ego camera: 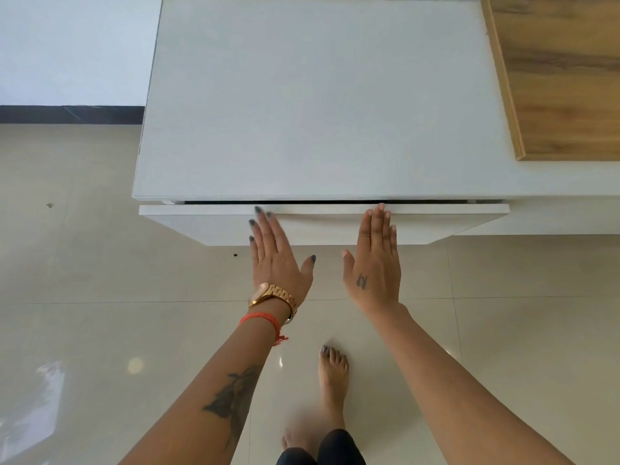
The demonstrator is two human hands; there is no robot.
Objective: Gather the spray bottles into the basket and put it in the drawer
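Observation:
The white drawer (436, 223) of a low white cabinet (318, 105) stands out only a narrow dark gap from the cabinet body. My left hand (275, 253) and my right hand (375, 260) are both flat, fingers stretched out, with their fingertips against the drawer front near its top edge. Neither hand holds anything. No basket and no spray bottles are in view; the inside of the drawer is hidden.
A wooden board (563, 72) lies on the cabinet top at the right. Glossy beige floor tiles (84, 297) spread to the left and below. My bare foot (332, 377) stands on the floor under my arms. A white wall with dark skirting (67, 114) is at the far left.

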